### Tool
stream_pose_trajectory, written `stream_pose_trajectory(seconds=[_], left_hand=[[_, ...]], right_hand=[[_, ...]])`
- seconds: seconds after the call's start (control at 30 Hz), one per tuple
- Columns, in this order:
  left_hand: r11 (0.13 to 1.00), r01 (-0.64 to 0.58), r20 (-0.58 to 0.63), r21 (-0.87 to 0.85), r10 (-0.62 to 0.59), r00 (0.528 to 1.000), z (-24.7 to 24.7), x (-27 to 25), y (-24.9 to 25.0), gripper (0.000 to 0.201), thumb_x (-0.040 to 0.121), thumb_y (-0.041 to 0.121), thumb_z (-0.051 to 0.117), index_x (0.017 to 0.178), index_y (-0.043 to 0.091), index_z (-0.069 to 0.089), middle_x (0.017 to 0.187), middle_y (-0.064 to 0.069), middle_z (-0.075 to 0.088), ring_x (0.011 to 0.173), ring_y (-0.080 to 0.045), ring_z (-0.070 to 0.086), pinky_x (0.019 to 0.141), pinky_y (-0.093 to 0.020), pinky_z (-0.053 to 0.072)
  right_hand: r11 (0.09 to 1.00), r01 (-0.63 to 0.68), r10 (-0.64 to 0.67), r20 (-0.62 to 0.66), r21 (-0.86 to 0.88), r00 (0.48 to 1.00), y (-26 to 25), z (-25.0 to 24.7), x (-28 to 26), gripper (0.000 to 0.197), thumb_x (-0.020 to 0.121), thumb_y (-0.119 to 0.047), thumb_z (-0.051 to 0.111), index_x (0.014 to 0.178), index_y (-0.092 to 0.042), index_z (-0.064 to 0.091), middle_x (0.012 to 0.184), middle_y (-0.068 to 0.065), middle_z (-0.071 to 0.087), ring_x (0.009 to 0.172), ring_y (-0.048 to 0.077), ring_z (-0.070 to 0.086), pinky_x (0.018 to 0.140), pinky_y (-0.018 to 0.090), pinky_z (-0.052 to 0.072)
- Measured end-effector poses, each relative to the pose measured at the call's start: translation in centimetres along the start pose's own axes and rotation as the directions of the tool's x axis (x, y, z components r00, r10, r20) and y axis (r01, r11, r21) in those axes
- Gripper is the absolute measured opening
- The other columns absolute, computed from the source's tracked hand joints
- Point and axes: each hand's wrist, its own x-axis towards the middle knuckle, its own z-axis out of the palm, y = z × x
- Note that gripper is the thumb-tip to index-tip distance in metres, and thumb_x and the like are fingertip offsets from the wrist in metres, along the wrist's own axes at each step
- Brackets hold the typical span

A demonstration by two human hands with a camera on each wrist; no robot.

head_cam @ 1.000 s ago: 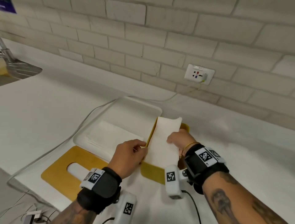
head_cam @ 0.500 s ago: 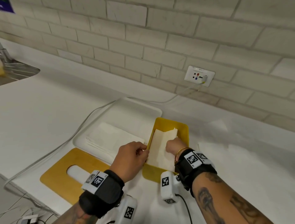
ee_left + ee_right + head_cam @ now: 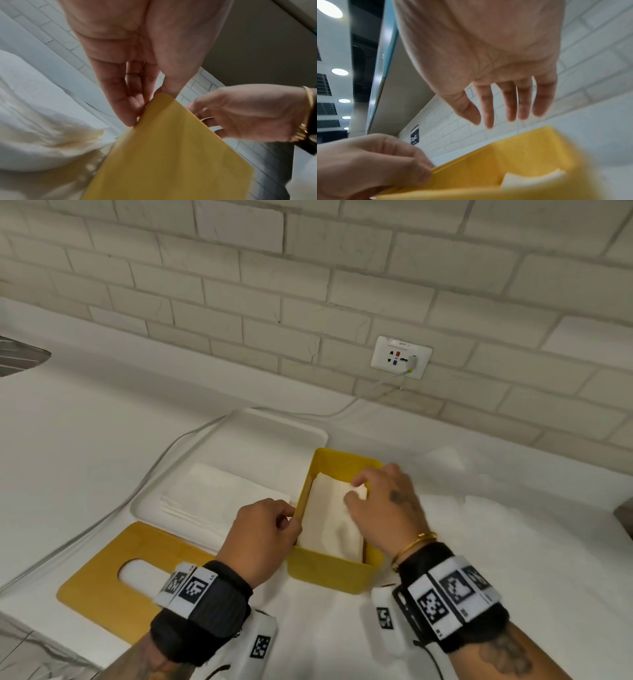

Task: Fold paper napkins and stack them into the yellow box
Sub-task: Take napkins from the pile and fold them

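The yellow box (image 3: 329,571) stands at lower centre of the head view on the white worktop (image 3: 85,419), with a folded napkin (image 3: 329,518) lying inside it. To its left a white tray (image 3: 274,428) carries a stack of unfolded napkins (image 3: 219,498), and at lower left lies a yellow lid (image 3: 102,587) with an oval slot. A wall socket (image 3: 400,357) on the brick wall at upper right feeds a cable (image 3: 191,433) that runs down behind the tray. The napkin's right part is covered by the right hand (image 3: 383,508), and both wrist views are blurred. The left hand (image 3: 260,539) pinches the box's left rim between thumb and fingers (image 3: 120,102). The right hand hangs over the box with fingers (image 3: 510,102) spread and nearly straight; whether they touch the napkin I cannot tell.
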Motion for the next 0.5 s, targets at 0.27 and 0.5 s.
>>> stream_pose_trajectory(seconds=[0.27, 0.5], left_hand=[[0.999, 0.007, 0.002, 0.033, -0.007, 1.000, 0.0, -0.2, 1.1, 0.016, 0.092, 0.014, 0.063, 0.083, 0.012, 0.077, 0.074, 0.003, 0.069, 0.072, -0.012, 0.062, 0.070, -0.028, 0.049], [0.999, 0.012, -0.022, 0.037, -0.011, 1.000, 2.2, -2.9, 3.1, 0.013, 0.090, 0.009, 0.065, 0.083, 0.007, 0.076, 0.074, -0.005, 0.072, 0.070, -0.022, 0.067, 0.075, -0.040, 0.055]], right_hand=[[0.951, -0.264, 0.207, 0.297, 0.164, 0.932, 6.1, -0.7, -1.0, 0.044, 0.096, -0.038, 0.058, 0.136, -0.020, 0.050, 0.105, 0.009, 0.069, 0.072, 0.015, 0.064, 0.061, 0.026, 0.048], [0.942, -0.199, 0.125, 0.270, 0.269, 0.955, 8.9, -1.2, -4.3, 0.024, 0.097, -0.021, 0.053, 0.117, -0.009, 0.057, 0.076, 0.012, 0.067, 0.051, 0.019, 0.062, 0.054, 0.030, 0.058]])
